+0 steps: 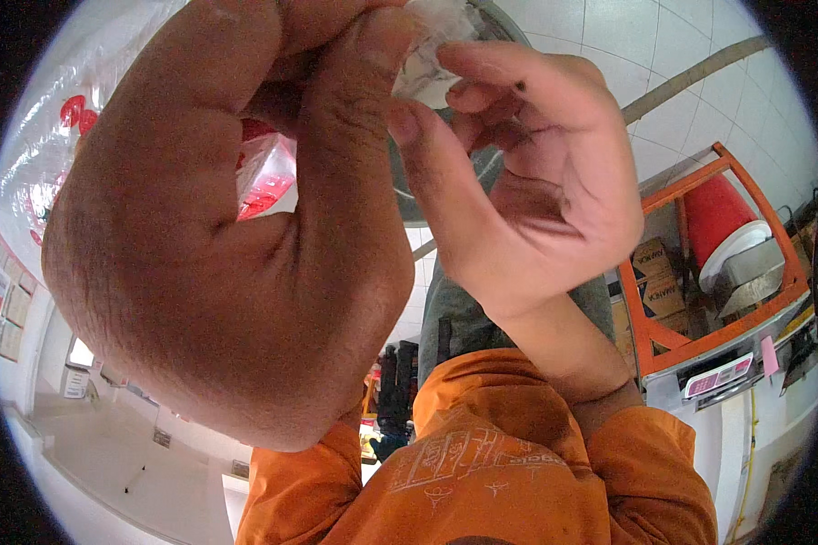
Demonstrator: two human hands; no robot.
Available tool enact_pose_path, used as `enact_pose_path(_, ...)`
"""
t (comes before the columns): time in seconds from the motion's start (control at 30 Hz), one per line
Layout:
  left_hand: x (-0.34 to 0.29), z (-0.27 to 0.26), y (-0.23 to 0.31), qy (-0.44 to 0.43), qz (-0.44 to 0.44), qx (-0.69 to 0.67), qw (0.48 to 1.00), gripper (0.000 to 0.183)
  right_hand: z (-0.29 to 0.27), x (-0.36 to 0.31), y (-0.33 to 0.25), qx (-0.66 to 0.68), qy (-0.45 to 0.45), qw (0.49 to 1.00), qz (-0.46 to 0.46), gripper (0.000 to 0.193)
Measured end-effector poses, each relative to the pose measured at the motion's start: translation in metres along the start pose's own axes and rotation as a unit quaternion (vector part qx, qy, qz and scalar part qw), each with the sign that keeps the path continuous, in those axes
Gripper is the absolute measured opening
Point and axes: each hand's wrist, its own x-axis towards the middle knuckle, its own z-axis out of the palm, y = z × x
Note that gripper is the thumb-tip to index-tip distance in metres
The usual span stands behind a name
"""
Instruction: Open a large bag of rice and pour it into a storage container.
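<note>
My left hand (pixel 245 209) looms large and close, its thumb pressed toward the curled fingers at the top edge. Crumpled clear plastic film (pixel 441 23) shows beside that thumb tip, apparently pinched there, though the fingertips are partly cut off. Just to the right, my right hand (pixel 541 173) is curved, with thumb and forefinger apart and the film seen in the gap between them. Whether the right fingers touch the film is hard to tell. Behind the left hand, clear packaging with red parts (pixel 268 195) shows through the opening between thumb and fingers.
Shiny clear plastic with red spots (pixel 77 113) spreads at the far left. A round grey rim (pixel 500 18) lies behind the hands. On the right stands an orange frame (pixel 641 313) near cardboard boxes (pixel 659 282), a red container (pixel 718 213) and a calculator-like device (pixel 718 375).
</note>
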Motion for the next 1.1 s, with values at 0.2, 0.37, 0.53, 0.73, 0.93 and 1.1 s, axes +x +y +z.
enact_pose_path(0.2, 0.000, -0.002, -0.003, -0.010, 0.011, 0.024, 1.000, 0.014, 0.002, 0.004, 0.012, -0.084, -0.035, 0.993, -0.069, 0.030)
enact_pose_path(0.37, 0.000, -0.002, -0.011, -0.014, 0.046, -0.026, 0.999, 0.014, -0.004, 0.001, 0.006, -0.036, -0.074, 0.997, -0.012, 0.018)
enact_pose_path(0.53, 0.000, 0.001, -0.003, 0.008, 0.023, 0.006, 1.000, 0.014, -0.012, -0.004, -0.002, -0.006, -0.112, 0.993, 0.025, 0.016)
enact_pose_path(0.73, -0.001, -0.001, -0.006, 0.012, 0.020, -0.009, 1.000, 0.014, -0.018, -0.011, 0.000, 0.104, -0.056, 0.991, 0.062, 0.012)
enact_pose_path(0.93, 0.000, -0.004, -0.005, 0.005, 0.034, 0.024, 0.999, 0.015, -0.017, 0.001, -0.005, 0.012, -0.061, 0.997, 0.055, 0.020)
enact_pose_path(1.1, -0.001, -0.002, 0.000, 0.005, -0.010, 0.016, 1.000, 0.015, -0.007, 0.006, 0.003, 0.002, -0.022, 0.999, 0.041, 0.025)
